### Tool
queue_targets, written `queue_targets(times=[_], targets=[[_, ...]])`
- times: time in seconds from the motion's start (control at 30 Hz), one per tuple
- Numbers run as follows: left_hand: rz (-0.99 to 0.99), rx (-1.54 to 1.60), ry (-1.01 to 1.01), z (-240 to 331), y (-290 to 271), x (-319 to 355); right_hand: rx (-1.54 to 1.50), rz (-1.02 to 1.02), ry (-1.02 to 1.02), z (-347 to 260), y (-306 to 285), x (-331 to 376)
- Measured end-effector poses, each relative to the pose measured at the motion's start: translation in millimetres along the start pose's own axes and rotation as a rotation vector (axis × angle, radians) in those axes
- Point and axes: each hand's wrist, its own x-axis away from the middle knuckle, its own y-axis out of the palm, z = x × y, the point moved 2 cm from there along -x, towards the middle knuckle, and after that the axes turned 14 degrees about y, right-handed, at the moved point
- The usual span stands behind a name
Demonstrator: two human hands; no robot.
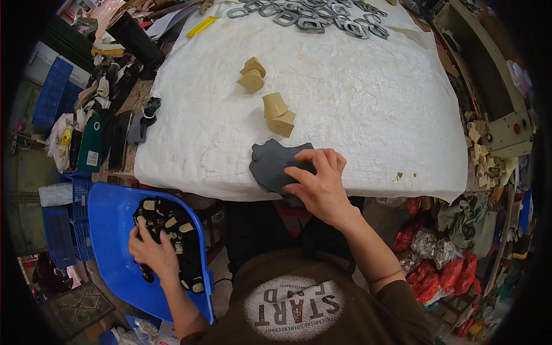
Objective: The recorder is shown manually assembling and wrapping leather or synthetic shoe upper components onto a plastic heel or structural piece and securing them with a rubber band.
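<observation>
My right hand [319, 181] rests fingers spread on a stack of dark grey cut pieces [275, 164] at the near edge of a white padded table [356, 103]. My left hand [150, 247] reaches down to a pile of black pieces with beige patches [175, 230] lying on a blue plastic chair seat [112, 230] to my left; its fingers press on the pile. Several beige wedge-shaped pieces [270, 95] stand in the table's middle.
Grey metal cutting dies [313, 14] lie in a row at the table's far edge, beside a yellow strip [202, 26]. Cluttered scraps and blue crates sit at left. Red and white bags [437, 264] pile on the floor at right, near a machine [500, 115].
</observation>
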Motion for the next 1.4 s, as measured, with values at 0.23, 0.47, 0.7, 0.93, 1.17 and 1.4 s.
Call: queue_targets(times=[0.23,0.47,0.7,0.93,1.17,1.4], targets=[[0.174,0.874,0.427,130.8,-27.6,-50.8,0.013,0.049,0.037,2.4,10.6,-9.8],[0.184,1.200,0.720,186.3,-41.7,-68.4,-0.190,-0.127,0.167,16.9,6.0,-23.4],[0.151,1.031,0.893,218.9,-16.7,-67.9,-0.828,0.162,0.515,36.6,-9.1,-9.2],[0.230,1.079,0.827,212.2,-49.6,-72.4,-0.381,0.129,0.038,2.2,-39.7,-18.9],[-0.282,1.949,0.032,207.8,-19.7,-71.2,-0.262,0.060,0.143,15.2,-15.6,-47.2],[-0.324,2.347,-0.146,230.3,-24.7,-76.5,0.047,0.205,0.232,39.4,27.7,-75.6]])
